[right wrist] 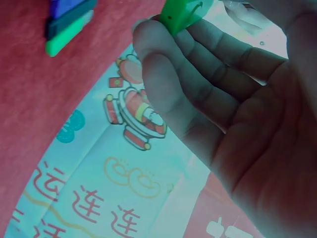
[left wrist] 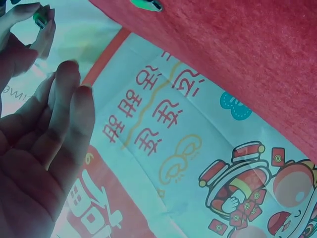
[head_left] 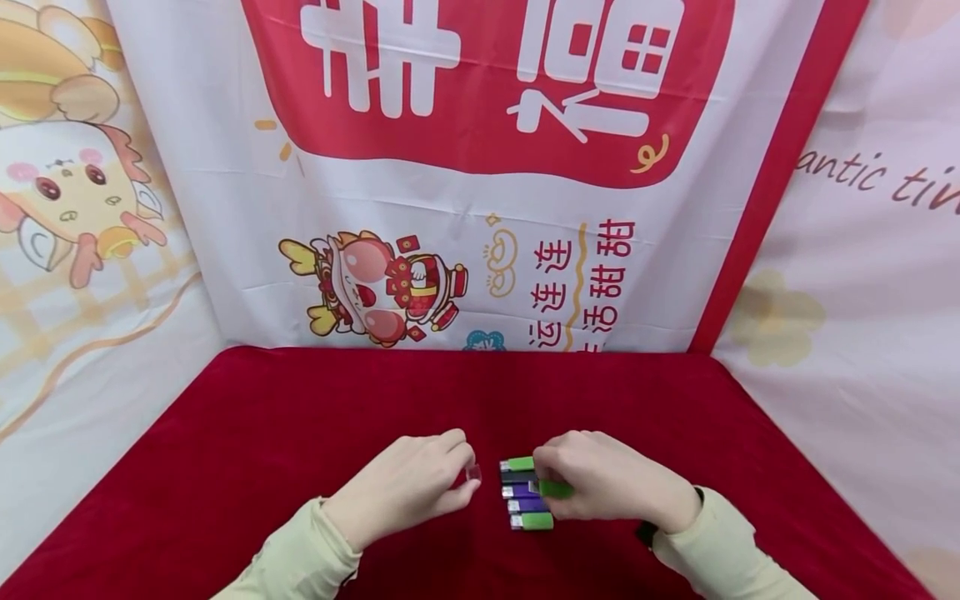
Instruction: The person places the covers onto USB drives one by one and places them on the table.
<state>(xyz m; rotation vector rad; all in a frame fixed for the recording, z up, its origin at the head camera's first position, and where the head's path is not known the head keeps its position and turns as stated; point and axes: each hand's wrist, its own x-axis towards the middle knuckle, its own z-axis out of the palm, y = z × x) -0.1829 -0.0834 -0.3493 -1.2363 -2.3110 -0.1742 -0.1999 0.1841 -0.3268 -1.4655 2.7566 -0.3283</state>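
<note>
My right hand (head_left: pixel 607 475) pinches a green USB flash drive (right wrist: pixel 183 15) between thumb and fingers, its connector end pointing left in the head view. Opposite it, my left hand (head_left: pixel 408 479) holds a small clear cap (head_left: pixel 472 472) at its fingertips; the left wrist view does not show this cap. Between the hands lies a column of several flash drives: a green one (head_left: pixel 517 464) at the far end, then a black one (head_left: pixel 516 477), two purple ones (head_left: pixel 527 506), and a green one (head_left: pixel 534 522) nearest me. My right hand partly covers some of them.
Dark red cloth (head_left: pixel 300 417) covers the table. A white and red printed banner (head_left: pixel 420 192) hangs behind its far edge, with patterned cloths at the left (head_left: pixel 90 250) and right (head_left: pixel 847 333). Part of a dark object (head_left: pixel 647 533) shows beneath my right wrist.
</note>
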